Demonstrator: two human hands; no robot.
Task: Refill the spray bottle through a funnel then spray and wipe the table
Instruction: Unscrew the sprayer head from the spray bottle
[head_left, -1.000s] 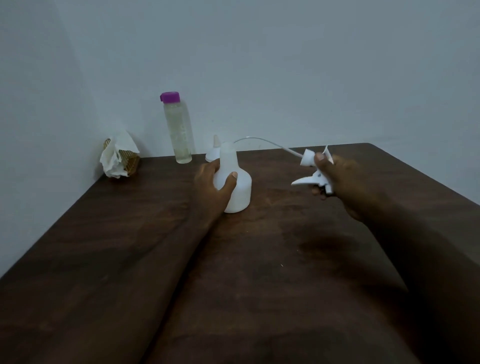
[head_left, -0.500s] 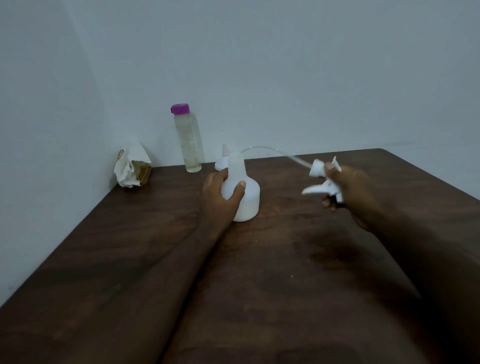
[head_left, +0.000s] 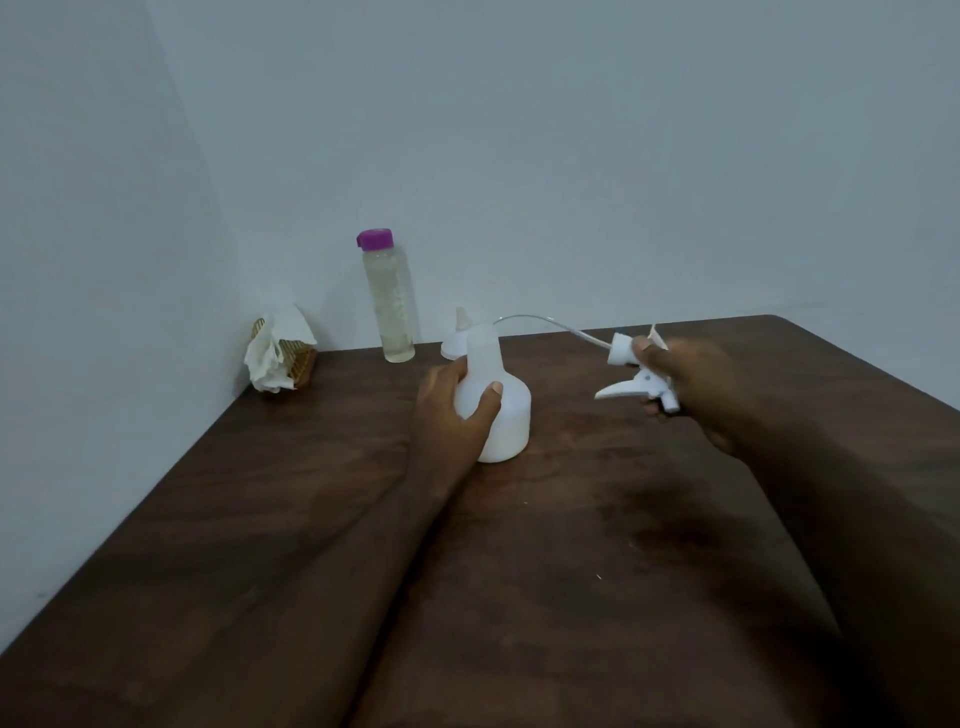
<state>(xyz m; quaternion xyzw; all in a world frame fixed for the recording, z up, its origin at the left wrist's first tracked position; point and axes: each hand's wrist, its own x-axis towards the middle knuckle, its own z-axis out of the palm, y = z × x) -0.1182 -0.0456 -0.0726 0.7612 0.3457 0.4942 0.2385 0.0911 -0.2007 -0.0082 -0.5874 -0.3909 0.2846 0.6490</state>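
Your left hand (head_left: 451, 413) grips the upright white spray bottle (head_left: 508, 415) mid-table, your right hand (head_left: 693, 379) pinches the trigger head (head_left: 636, 387) off to its right, dip tube (head_left: 545, 321) curving back toward the neck, and the funnel (head_left: 458, 340) stands spout-up just behind the bottle, nearer your left hand.

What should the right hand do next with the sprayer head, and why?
Probably lay the sprayer head on the table at the right. The right hand grips it, off the spray bottle, which the left hand holds. The funnel behind the bottle needs a free hand.
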